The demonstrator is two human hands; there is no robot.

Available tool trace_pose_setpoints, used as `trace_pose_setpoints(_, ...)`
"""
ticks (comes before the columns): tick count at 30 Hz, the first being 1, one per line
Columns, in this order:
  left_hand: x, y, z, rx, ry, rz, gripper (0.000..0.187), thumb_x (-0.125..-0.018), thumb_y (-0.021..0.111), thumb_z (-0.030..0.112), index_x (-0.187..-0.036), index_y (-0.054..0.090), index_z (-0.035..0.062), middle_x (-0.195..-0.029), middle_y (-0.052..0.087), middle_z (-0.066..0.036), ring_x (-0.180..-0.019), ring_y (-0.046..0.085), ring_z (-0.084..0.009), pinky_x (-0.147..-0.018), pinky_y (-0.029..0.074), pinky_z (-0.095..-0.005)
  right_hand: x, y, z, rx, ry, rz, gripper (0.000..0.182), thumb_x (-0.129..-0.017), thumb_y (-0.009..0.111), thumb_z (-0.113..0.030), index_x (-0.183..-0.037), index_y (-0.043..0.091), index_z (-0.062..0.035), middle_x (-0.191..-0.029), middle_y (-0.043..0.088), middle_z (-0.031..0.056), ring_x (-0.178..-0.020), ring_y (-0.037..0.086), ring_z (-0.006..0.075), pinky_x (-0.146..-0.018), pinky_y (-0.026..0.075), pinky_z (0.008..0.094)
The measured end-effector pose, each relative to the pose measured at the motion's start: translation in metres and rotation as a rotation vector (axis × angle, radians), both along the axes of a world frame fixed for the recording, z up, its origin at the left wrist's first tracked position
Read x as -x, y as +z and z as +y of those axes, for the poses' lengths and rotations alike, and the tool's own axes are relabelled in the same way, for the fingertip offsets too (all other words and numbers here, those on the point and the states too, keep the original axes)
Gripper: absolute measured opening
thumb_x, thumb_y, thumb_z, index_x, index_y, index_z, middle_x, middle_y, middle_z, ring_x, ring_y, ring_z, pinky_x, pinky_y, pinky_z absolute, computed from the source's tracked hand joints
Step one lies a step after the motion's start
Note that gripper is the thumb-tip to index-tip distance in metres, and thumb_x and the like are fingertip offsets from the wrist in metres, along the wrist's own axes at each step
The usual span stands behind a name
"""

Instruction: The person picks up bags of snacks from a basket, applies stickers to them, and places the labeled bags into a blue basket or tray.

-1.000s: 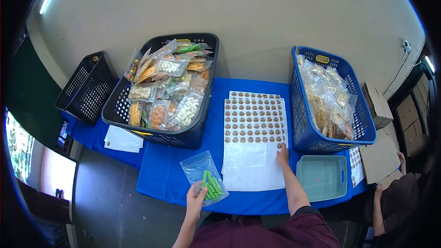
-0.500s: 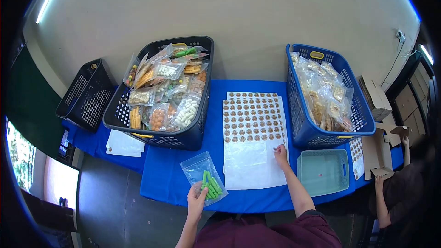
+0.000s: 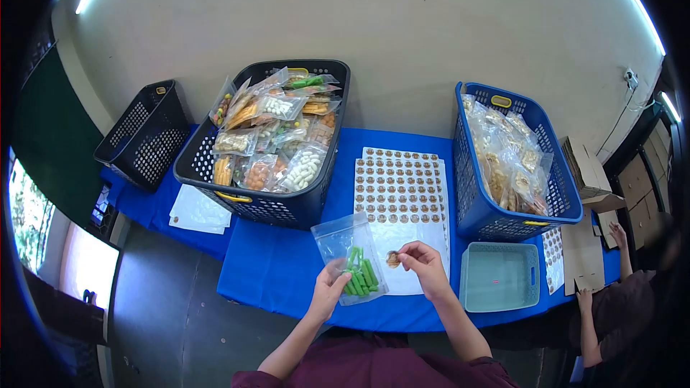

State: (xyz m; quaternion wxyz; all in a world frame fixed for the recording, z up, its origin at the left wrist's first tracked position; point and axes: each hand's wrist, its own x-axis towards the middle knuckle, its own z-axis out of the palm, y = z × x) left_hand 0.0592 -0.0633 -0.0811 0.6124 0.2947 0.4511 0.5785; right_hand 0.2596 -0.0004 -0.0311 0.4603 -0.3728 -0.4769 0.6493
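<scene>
My left hand (image 3: 330,289) grips the lower left edge of a clear zip bag (image 3: 338,238) with several green sticks (image 3: 365,273) inside. The bag hangs tilted over the front of the blue table. A round brown sticker (image 3: 392,259) is pinched between the thumb and finger of my right hand (image 3: 424,266), just right of the bag and not touching it. Under and behind my right hand lies a sheet of round stickers (image 3: 402,187); its front rows are bare white.
A black basket (image 3: 287,208) of filled snack bags stands back left, a blue basket (image 3: 481,219) of bags back right. Front right is a pale green tray (image 3: 501,280). An empty black basket (image 3: 147,136) stands far left. A co-worker's hands (image 3: 586,300) hold cardboard (image 3: 581,251) at right.
My right hand has lifted from the sheet and moved left toward the bag, with a sticker now visible in its fingers. My left hand and the bag have moved right and up.
</scene>
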Motion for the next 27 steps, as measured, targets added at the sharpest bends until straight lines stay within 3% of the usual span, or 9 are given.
trace_pose_setpoints(4,-0.009,0.019,0.007,-0.012,-0.053,0.002,0.031,-0.082,0.051,0.004,-0.113,0.048,-0.0006,-0.103,0.055,-0.009,-0.093,0.053,-0.0112,-0.08,0.043,-0.0242,0.023,0.019,-0.017,-0.147,0.001,-0.101,0.021,-0.074,0.063,0.001,-0.093,0.055,-0.0003,-0.075,0.059,0.0031,-0.066,0.05,0.0052,-0.06,0.038,0.0187)
trace_pose_setpoints(8,-0.018,0.023,0.009,-0.133,-0.103,0.066,0.031,-0.083,0.05,0.005,-0.114,0.048,-0.0008,-0.102,0.056,-0.008,-0.094,0.053,-0.012,-0.083,0.041,-0.025,0.031,0.014,-0.022,-0.135,-0.065,-0.131,0.027,-0.073,0.065,-0.001,-0.096,0.05,0.0003,-0.075,0.059,0.0036,-0.066,0.049,0.0046,-0.06,0.038,0.0183)
trace_pose_setpoints(27,-0.015,0.025,0.012,-0.256,-0.152,0.178,0.034,-0.081,0.059,0.009,-0.111,0.049,-0.0036,-0.102,0.058,-0.008,-0.094,0.054,-0.0123,-0.083,0.043,-0.0259,0.04,0.025,-0.029,-0.254,-0.225,-0.298,0.027,-0.071,0.067,-0.005,-0.089,0.049,-0.0019,-0.068,0.059,0.0025,-0.057,0.043,0.0038,-0.056,0.035,0.0184)
